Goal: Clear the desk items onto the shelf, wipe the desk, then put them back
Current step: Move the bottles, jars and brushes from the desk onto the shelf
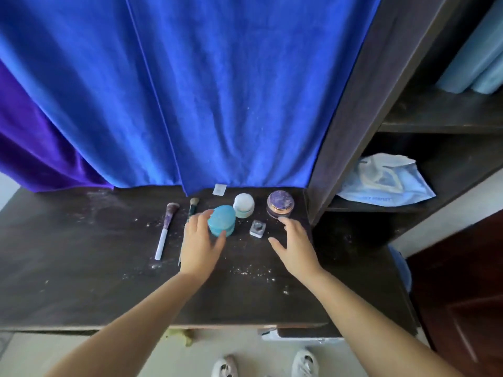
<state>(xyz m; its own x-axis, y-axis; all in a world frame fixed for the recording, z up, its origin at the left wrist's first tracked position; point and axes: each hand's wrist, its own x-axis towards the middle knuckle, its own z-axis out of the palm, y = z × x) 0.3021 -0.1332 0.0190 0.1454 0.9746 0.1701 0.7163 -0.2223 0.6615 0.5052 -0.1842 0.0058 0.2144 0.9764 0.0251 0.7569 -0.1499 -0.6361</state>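
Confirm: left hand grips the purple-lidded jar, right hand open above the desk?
No. The head view shows the left hand gripping the teal case, not the purple-lidded jar, which stands ungripped near the right hand. That hand is open above the desk, as stated.

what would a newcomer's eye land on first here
The big blue curtain fills the view behind the dark desk. Towards the back of the desk, the left hand curls round a teal jar, while the right hand reaches with spread fingers just in front of a purple-lidded jar. White specks are scattered across the desktop near the hands.
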